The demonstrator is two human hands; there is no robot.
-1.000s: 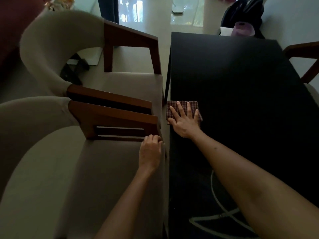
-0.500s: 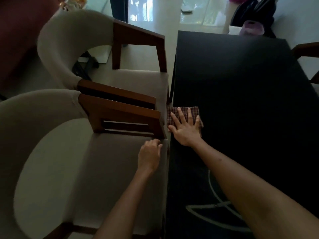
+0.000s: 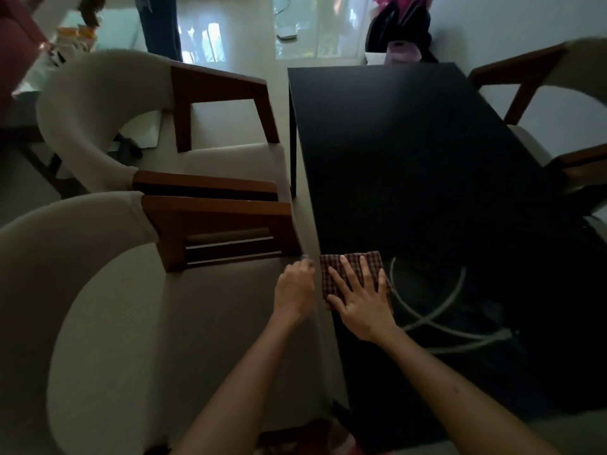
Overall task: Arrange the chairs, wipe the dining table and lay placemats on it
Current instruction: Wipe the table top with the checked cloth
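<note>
While the right hand (image 3: pixel 363 298) lay flat with its fingers spread and straight on a checked cloth (image 3: pixel 353 269), it pressed that cloth against the near left edge of the black table (image 3: pixel 410 152), low in the middle of the frame. Part of the cloth showed beyond the fingertips and to either side of the hand. The left hand (image 3: pixel 294 290) sat just beside it, on the front right corner of the seat of the nearest chair (image 3: pixel 108 307), its fingers curled down over the seat's edge next to the table; how firmly it gripped could not be told. This chair, cream padded with a brown wooden armrest, filled the lower left of the frame. A second chair (image 3: pixel 98 106) of the same kind stood behind it in the upper left, the two armrests almost touching. A third chair (image 3: pixel 542 93) stood at the table's far side, at the right edge of the frame. Pale curved lines (image 3: pixel 437 310) crossed the tabletop just right of the cloth. Beyond the table's far end, at the top of the frame, a pink object (image 3: pixel 402 49) stood before a dark bag (image 3: pixel 397 24).
</note>
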